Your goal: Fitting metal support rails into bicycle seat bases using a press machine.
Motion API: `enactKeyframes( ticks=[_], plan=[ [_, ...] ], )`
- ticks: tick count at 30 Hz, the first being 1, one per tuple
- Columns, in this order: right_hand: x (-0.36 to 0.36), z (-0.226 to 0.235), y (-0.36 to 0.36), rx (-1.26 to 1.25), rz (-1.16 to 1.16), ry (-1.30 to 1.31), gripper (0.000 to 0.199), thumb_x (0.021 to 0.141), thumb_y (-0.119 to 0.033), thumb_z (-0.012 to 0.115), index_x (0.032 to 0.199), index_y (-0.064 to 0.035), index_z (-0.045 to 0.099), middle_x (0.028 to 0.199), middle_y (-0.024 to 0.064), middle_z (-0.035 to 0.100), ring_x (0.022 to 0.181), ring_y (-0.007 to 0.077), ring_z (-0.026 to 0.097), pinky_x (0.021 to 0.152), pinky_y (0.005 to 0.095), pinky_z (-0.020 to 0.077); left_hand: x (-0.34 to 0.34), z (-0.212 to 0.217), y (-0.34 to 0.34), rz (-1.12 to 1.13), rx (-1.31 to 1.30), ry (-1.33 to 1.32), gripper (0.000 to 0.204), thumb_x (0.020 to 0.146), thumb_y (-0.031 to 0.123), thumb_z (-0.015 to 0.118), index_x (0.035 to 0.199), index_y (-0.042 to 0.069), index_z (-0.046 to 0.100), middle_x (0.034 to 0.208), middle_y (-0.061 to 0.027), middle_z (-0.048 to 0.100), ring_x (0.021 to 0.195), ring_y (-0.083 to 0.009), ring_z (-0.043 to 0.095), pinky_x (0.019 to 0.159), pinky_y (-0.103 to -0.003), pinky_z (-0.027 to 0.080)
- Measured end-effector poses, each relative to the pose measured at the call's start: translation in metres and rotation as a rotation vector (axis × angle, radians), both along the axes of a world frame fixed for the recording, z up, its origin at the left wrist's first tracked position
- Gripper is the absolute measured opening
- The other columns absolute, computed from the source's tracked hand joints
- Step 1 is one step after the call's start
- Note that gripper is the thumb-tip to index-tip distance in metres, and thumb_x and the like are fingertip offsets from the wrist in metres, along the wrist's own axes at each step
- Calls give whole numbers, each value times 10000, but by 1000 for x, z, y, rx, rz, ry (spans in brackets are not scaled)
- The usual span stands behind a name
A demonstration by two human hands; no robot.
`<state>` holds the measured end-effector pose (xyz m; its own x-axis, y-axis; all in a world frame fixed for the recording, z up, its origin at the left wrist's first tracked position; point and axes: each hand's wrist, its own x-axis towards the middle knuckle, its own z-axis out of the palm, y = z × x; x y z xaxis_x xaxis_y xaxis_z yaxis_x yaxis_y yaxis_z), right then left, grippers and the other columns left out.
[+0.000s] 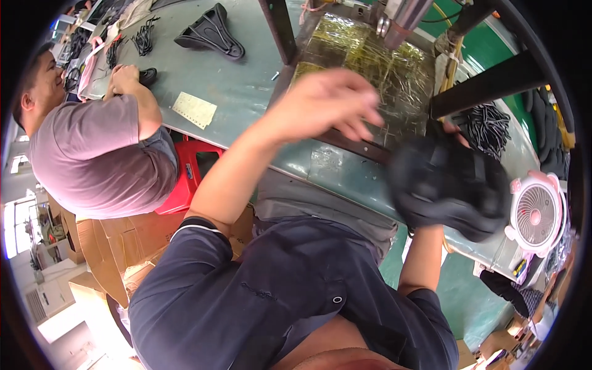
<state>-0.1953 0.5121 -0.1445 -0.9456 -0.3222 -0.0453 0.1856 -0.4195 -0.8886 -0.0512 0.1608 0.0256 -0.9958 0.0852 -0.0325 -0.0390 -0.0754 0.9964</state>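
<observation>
My left hand is over the front part of a press plate covered in shiny yellowish tape. It is smeared by motion, but its fingers are apart and nothing is in them. At the right, my right hand grips a black bicycle saddle, blurred and held up over the table's front edge. The saddle hides most of that hand; only some fingers show at its far side. Above the plate, a metal press head hangs down. Another black saddle lies on the table at the far left.
Dark steel posts frame the press. Right of it are a heap of black cords and a pink-and-white fan. A perforated card lies on the green table. A co-worker sits at left on a red stool.
</observation>
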Motion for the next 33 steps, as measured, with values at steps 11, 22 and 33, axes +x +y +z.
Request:
enactKeyframes(
  ticks=[11,22,33],
  plan=[
    [-106,168,80,439,-651,468,668,1040,-359,786,1432,135,563,1404,229,667,1200,367,716,1020,444,619,-65,-57,-208,851,-996,-673,1206,865,849,666,1353,-236,469,966,-167,816,727,-236,810,800,-357,640],
    [76,128,-18,475,-689,663,413,1089,14,578,1486,119,536,1450,242,636,1222,290,702,1025,409,604,69,-49,-158,518,447,-4,285,998,174,707,1193,-9,612,999,-157,725,802,-260,776,697,-353,645],
    [106,172,-119,312,535,722,834,895,-418,887,1541,0,564,1546,235,581,1387,381,616,1075,478,569,127,-10,-89,-178,-997,510,523,610,67,745,1131,97,707,1001,-93,719,970,-386,688,822,-481,560]
  ],
)
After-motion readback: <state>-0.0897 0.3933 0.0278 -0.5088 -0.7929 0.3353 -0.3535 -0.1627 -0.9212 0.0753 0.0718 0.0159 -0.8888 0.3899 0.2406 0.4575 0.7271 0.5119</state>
